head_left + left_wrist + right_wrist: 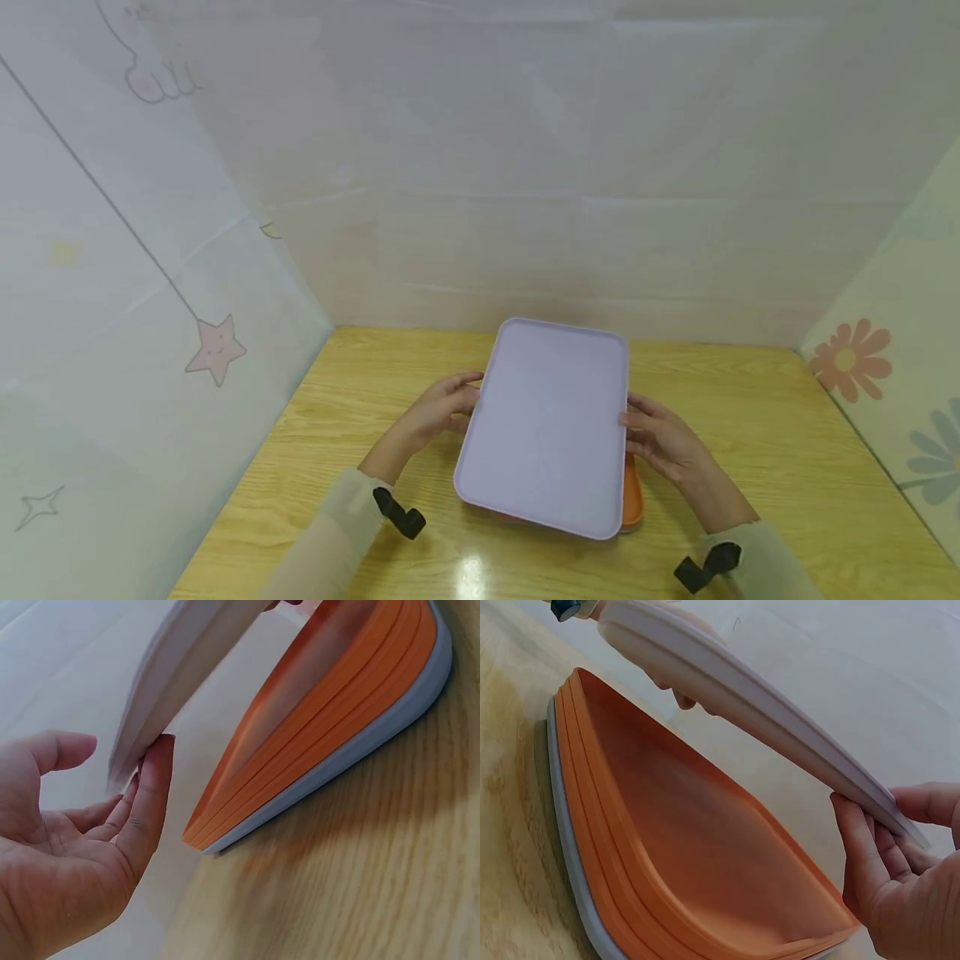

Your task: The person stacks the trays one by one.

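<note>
A lilac rectangular tray (551, 425) with rounded corners is held tilted above a stack of trays. My right hand (663, 433) pinches its right edge, thumb on the rim and fingers underneath, as the right wrist view shows. On the opposite edge, the fingers of my left hand (442, 408) touch the tray from below, while the left thumb stands apart from it. Beneath lies an orange tray (697, 825), mostly hidden in the head view, with several ridged orange layers along its side. A grey-blue tray (375, 746) forms the bottom of the stack on the table.
The wooden table (750, 417) runs back to a pale sheet wall (480, 183). Side sheets printed with a pink star (216, 348) and a flower (847, 360) border it left and right.
</note>
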`<state>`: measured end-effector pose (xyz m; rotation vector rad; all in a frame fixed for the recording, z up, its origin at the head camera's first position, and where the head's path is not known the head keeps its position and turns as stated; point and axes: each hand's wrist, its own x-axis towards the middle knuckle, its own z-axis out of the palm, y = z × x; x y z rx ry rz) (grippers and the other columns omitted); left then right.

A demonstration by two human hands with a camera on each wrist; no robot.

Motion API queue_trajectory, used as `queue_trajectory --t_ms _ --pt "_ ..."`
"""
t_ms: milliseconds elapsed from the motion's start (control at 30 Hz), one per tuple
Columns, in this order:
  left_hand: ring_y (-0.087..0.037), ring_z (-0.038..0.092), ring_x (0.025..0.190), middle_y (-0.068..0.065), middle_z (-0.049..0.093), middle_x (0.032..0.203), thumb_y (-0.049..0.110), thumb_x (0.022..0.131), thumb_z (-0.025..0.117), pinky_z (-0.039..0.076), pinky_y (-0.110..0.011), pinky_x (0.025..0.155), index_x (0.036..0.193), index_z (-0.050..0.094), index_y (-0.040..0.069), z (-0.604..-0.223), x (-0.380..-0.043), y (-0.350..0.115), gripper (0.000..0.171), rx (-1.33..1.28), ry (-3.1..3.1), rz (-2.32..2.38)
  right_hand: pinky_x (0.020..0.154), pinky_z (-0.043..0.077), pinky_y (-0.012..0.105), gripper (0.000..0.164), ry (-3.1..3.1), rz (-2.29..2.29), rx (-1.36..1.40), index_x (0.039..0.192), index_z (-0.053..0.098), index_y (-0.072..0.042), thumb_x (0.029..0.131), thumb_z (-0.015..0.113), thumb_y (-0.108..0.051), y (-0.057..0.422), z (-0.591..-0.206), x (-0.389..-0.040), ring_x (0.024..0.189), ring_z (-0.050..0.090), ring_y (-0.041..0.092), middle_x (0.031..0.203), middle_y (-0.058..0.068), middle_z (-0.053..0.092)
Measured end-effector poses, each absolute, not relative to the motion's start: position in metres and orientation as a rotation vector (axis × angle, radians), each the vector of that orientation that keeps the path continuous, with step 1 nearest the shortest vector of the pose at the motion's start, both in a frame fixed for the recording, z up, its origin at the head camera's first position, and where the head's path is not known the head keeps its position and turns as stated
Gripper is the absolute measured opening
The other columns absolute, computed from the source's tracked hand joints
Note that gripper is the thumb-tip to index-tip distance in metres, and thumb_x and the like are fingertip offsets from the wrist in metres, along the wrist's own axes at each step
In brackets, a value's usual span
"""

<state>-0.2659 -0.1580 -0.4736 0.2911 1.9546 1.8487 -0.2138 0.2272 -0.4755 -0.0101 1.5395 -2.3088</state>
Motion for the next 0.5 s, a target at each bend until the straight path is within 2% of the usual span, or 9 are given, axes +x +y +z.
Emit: queue_trajectory --t_ms 267,367,500 --pt "-0.021 0.063 0.093 -0.012 0.06 0.118 0.008 0.096 0.058 0.059 -0.037 0.07 0.154 0.036 0.005 -0.479 -0.258 -0.153 0.063 0.295 1.933 1.856 0.085 0.059 0.029 0.071 1.608 -2.212 -0.066 0.158 0.013 0.007 0.103 0.055 -0.004 0.234 -0.476 -0.219 0.099 0.07 0.015 0.117 -0.002 0.068" --pt "-0.022 0.063 0.095 -0.012 0.06 0.119 0.007 0.096 0.058 0.06 -0.038 0.07 0.154 0.035 0.006 -0.477 -0.257 -0.15 0.063 0.295 1.919 1.868 0.088 0.058 0.03 0.071 1.694 -2.164 -0.044 0.158 0.015 0.007 0.103 0.058 -0.008 0.237 -0.475 -0.221 0.101 0.07 0.014 0.117 -0.004 0.068" --pt "-0.023 0.063 0.095 -0.013 0.06 0.119 0.008 0.096 0.059 0.061 -0.04 0.07 0.155 0.034 0.006 -0.474 -0.256 -0.148 0.064 0.3 1.9 1.872 0.088 0.059 0.033 0.073 1.803 -2.096 -0.034 0.157 0.019 0.007 0.101 0.062 -0.01 0.24 -0.474 -0.226 0.101 0.07 0.015 0.116 -0.001 0.067"
